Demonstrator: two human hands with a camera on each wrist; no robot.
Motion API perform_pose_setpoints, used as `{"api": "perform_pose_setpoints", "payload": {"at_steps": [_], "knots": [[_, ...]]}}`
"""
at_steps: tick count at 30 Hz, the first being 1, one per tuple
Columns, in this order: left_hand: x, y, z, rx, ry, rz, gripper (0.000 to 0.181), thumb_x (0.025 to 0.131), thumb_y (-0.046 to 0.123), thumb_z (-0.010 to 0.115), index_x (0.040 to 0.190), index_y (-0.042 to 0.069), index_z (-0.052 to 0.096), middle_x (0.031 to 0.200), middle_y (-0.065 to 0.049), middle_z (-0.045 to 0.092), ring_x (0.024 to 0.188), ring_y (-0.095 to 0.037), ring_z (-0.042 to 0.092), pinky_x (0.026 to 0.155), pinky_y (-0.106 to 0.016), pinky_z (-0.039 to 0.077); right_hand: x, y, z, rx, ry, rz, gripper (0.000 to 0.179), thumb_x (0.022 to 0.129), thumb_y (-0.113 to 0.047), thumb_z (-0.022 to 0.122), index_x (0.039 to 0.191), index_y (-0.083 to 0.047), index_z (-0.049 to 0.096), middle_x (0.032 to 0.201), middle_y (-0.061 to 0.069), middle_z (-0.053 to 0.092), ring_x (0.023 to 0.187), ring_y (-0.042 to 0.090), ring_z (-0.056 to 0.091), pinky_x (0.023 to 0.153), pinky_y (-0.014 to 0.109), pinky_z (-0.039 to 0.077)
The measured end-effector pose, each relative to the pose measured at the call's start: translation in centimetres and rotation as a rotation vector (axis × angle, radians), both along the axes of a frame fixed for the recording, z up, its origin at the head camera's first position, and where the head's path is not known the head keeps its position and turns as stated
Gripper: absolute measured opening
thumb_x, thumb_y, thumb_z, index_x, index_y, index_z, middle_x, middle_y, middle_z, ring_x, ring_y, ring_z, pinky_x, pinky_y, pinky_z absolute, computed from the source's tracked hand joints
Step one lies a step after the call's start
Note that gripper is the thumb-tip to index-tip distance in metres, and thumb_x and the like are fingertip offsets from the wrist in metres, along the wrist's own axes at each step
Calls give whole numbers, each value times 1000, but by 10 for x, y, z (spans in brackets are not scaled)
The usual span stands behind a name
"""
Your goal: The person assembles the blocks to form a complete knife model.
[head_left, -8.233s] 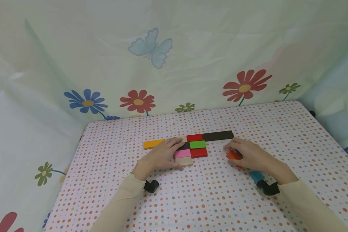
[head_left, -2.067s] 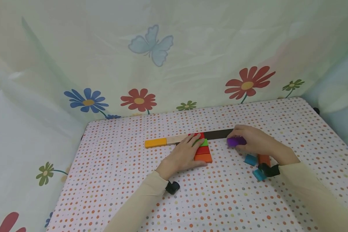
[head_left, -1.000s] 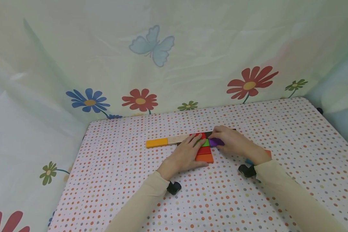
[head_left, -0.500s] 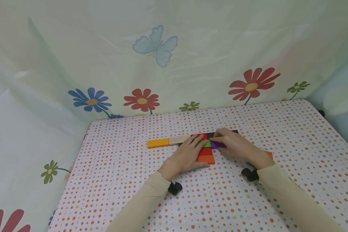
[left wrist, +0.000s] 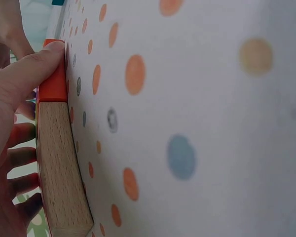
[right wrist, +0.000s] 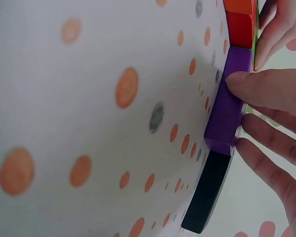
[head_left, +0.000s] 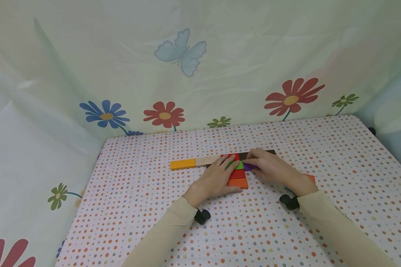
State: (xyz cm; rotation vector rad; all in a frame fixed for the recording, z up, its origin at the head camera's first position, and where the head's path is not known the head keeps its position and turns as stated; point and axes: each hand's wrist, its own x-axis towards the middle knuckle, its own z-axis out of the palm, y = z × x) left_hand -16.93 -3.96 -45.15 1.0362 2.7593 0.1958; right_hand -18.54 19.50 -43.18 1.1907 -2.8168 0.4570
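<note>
Rows of coloured wooden blocks lie against each other on the table. My left hand (head_left: 212,181) rests spread over them, its fingers across the red block (head_left: 235,157) and green block (head_left: 237,165). In the left wrist view its thumb presses the orange block (left wrist: 53,90), beside a plain wood block (left wrist: 61,163). My right hand (head_left: 270,167) pinches a purple block (right wrist: 231,106) between thumb and fingers, at the right end of the green one. A long black block (head_left: 243,155) runs along the purple block's far side. The left palm hides several blocks.
A yellow block (head_left: 182,164) and a plain wood block (head_left: 205,161) extend the back row leftward. Another orange block (head_left: 310,178) and a teal one (head_left: 289,190) lie mostly hidden beneath the right wrist. A flowered curtain (head_left: 240,55) stands behind the dotted table (head_left: 147,207).
An orange block joined the near row, and the left hand shifted right. The right hand then carried the purple block leftward to the green one. Over the last half second both hands barely moved.
</note>
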Motion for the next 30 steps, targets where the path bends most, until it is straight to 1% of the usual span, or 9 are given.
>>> {"api": "perform_pose_setpoints", "payload": {"at_steps": [5,7,11,15,18,22,26,30], "knots": [[1,0,1,2,-4,3,88,99,65,58,166,16,30,173,-6,22,160,-28,17,128,-39,20,0,-2,0,2,11,-6,34,85,5,83,118,6,75,112,13,65,102,29,65,86,46,59],[1,0,2,2,-5,5,88,99,65,59,166,16,30,173,-6,22,160,-28,17,128,-39,19,0,-3,-1,1,3,-16,34,85,3,83,118,6,75,113,14,66,103,30,65,87,48,59],[1,0,2,2,-8,4,88,99,65,59,166,16,30,173,-6,22,160,-27,15,128,-38,19,3,0,3,-20,-61,-93,36,91,-4,80,125,5,72,118,16,65,108,32,64,91,51,58],[1,0,0,-5,6,3,88,100,66,58,166,16,30,173,-7,22,160,-28,16,128,-38,19,5,7,12,-48,-122,-175,38,94,-9,78,129,2,70,123,19,63,113,36,61,95,56,55],[0,0,-1,-5,19,-2,87,100,66,57,166,16,30,172,-7,24,160,-28,18,128,-37,19,8,19,19,-37,-137,-198,36,94,-11,78,127,1,71,124,22,63,115,41,59,95,61,54],[1,-2,0,19,14,-16,87,100,65,57,166,15,30,172,-9,24,159,-30,19,128,-38,19,18,42,22,-22,-130,-215,31,93,-10,79,121,0,74,118,19,64,109,39,60,90,59,55],[4,-3,2,5,22,-8,88,99,65,59,166,15,31,172,-9,25,159,-31,20,128,-39,19,32,69,17,-17,-94,-228,27,89,-5,82,114,-1,75,113,16,64,103,36,61,84,55,56],[4,0,3,7,20,-13,88,99,65,59,166,14,31,172,-9,24,159,-31,19,128,-39,18,46,95,10,18,-95,-301,25,86,-5,85,108,-1,76,110,17,63,102,39,60,85,58,56]]}}
